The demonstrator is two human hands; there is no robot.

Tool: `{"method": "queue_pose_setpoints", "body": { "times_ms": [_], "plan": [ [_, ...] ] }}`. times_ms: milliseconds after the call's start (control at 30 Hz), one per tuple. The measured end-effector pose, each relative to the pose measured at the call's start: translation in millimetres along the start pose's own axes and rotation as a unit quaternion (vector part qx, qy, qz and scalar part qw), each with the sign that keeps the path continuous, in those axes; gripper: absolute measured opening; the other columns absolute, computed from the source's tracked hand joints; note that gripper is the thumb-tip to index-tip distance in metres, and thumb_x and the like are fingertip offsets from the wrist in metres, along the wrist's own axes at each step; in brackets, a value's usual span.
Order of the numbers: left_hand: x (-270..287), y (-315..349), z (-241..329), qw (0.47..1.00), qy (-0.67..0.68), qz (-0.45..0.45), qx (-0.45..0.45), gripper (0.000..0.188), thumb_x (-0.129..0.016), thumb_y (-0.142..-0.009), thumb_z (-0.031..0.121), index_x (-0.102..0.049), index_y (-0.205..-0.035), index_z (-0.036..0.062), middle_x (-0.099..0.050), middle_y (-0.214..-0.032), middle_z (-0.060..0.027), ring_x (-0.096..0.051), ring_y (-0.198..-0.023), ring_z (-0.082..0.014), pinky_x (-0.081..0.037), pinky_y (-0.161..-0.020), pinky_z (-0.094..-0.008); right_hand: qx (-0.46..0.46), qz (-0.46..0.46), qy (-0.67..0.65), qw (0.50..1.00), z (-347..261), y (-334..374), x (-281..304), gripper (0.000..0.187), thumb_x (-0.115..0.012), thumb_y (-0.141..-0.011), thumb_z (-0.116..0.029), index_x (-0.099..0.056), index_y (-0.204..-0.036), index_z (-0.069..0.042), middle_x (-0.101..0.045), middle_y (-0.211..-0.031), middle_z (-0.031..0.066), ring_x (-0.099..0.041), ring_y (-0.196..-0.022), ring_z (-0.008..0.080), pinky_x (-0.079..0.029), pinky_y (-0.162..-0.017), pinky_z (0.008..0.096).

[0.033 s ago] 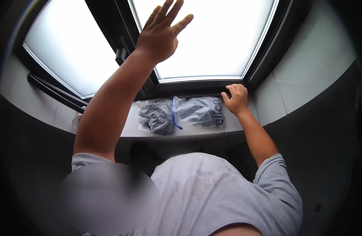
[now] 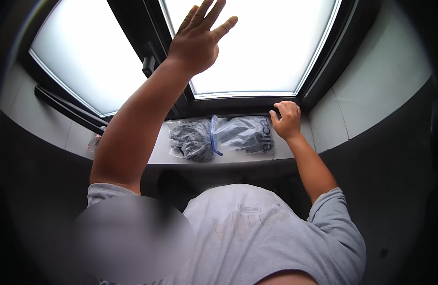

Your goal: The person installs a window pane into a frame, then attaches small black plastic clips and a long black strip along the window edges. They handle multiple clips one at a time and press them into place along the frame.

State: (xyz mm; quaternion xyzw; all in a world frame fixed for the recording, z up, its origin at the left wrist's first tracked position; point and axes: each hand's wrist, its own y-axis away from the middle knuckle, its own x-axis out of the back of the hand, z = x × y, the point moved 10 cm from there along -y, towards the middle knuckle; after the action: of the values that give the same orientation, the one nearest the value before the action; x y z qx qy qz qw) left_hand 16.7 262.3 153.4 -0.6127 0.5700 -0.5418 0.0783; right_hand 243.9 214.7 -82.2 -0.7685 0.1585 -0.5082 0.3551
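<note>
My left hand (image 2: 195, 47) is raised with its fingers spread over the bright frosted window pane (image 2: 252, 57), seemingly flat against it; the fingertips reach the upper edge of the picture. My right hand (image 2: 287, 118) is at the lower right of the black window frame (image 2: 238, 104), fingers loosely bent, thumb apart and nothing seen in them. Just left of that hand, two clear plastic bags of dark contents lie on the white sill: one bag (image 2: 192, 140) looks bunched, the other bag (image 2: 245, 135) flatter. A blue strip (image 2: 212, 135) runs between them.
To the left is a second frosted pane (image 2: 81, 57) with a black handle (image 2: 148, 65) beside it. A black bar (image 2: 69, 110) sticks out low on the left. Pale tiled wall (image 2: 371, 95) flanks the window. A small reddish item (image 2: 93, 142) is partly behind my left arm.
</note>
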Motion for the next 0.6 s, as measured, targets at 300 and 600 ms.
{"method": "queue_pose_setpoints", "body": {
  "times_ms": [300,600],
  "plan": [
    [-1.7,2.2,1.0,0.999,0.024,-0.034,0.012,0.066,-0.063,-0.088,0.011,-0.049,-0.153,0.0144,-0.022,-0.17,-0.0177,-0.017,-0.159,-0.0342,-0.019,-0.13,-0.0483,0.212,-0.216,-0.314,0.9,-234.6,6.1,-70.4,0.02,-0.069,-0.081,-0.005,-0.074,-0.1,-0.012,-0.073,-0.098,0.0066,-0.066,-0.1,0.0283,-0.052,-0.09,0.0421],
    [5.2,10.3,3.1,0.979,-0.203,-0.003,-0.001,0.065,-0.059,-0.091,0.008,-0.046,-0.154,0.0112,-0.024,-0.169,-0.0192,-0.024,-0.157,-0.0339,-0.025,-0.127,-0.0484,0.231,-0.446,-0.053,0.863,-314.6,25.6,-171.7,0.024,-0.062,-0.085,-0.016,-0.079,-0.102,-0.014,-0.074,-0.108,0.0076,-0.063,-0.114,0.0268,-0.043,-0.099,0.0423]
  ]
}}
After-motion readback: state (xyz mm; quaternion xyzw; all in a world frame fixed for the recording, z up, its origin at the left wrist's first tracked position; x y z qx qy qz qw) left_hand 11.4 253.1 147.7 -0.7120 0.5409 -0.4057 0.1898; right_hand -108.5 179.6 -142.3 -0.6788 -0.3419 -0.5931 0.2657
